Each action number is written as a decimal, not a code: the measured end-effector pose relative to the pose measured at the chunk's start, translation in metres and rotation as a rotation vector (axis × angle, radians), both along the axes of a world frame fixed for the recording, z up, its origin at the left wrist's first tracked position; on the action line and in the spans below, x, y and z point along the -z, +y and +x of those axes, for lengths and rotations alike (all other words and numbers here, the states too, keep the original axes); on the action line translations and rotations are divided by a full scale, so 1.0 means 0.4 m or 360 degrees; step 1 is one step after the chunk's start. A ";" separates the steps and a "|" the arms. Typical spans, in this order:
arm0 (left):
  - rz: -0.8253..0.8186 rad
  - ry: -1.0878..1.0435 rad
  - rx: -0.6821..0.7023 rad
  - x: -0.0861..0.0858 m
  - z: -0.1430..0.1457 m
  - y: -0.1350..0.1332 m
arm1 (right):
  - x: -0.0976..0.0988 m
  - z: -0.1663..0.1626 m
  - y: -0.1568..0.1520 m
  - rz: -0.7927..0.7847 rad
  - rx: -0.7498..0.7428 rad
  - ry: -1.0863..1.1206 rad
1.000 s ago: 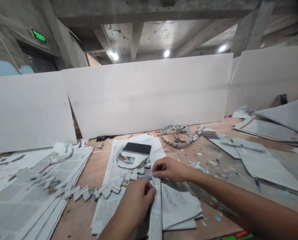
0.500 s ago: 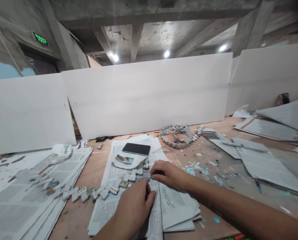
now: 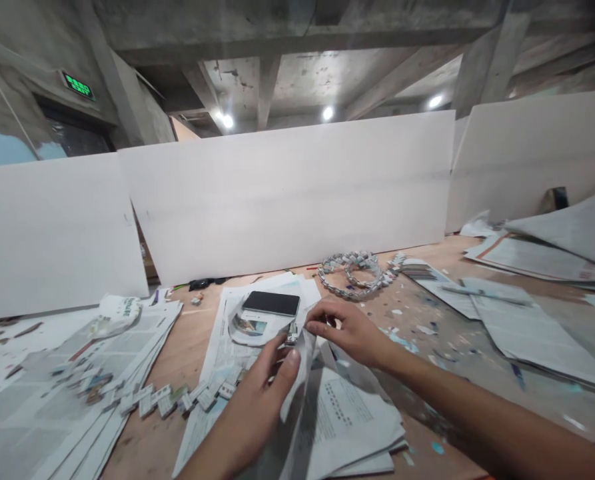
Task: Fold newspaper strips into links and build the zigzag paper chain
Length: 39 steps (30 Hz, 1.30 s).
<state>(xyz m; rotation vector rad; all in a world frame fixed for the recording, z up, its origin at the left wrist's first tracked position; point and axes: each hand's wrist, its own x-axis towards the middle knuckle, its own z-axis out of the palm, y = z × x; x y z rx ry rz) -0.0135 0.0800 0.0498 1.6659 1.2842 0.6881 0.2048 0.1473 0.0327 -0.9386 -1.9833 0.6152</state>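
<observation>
My right hand (image 3: 344,330) pinches the upper edge of a printed newspaper sheet (image 3: 302,380), which is raised and bent above the paper stack (image 3: 347,417). Beside the sheet's left side is my left hand (image 3: 264,393), its thumb and fingers apart, holding nothing I can see. A zigzag chain of folded paper pieces (image 3: 164,400) runs from the left towards my left hand, which hides part of it. More folded pieces (image 3: 291,333) show just beyond my left fingertips. Behind them a dark-screened phone (image 3: 272,303) lies on the papers.
Coiled rings of woven folded paper (image 3: 350,275) lie at the back. Newspaper stacks (image 3: 67,393) cover the left side, with a crumpled white bag (image 3: 117,315) on top. More papers (image 3: 532,327) lie right. White boards (image 3: 297,200) stand along the table's back edge.
The newspaper sheet under my hands has been lifted and bent upward. My right hand now pinches its edge, and my left hand has shifted slightly left with its fingers spread.
</observation>
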 end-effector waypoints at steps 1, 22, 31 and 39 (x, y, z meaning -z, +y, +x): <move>-0.0036 -0.0066 0.0006 -0.012 0.003 -0.006 | -0.015 -0.003 -0.014 0.0014 -0.0026 0.0017; 0.0051 -0.0221 0.0148 -0.053 0.009 -0.030 | -0.057 -0.008 -0.094 -0.0246 -0.0151 0.0451; 0.0097 -0.0193 0.0112 -0.064 -0.001 -0.039 | -0.065 -0.005 -0.103 -0.0174 -0.0158 0.0503; 0.0290 0.0055 0.0074 -0.052 -0.006 -0.043 | -0.064 -0.007 -0.101 -0.0170 -0.0126 0.0477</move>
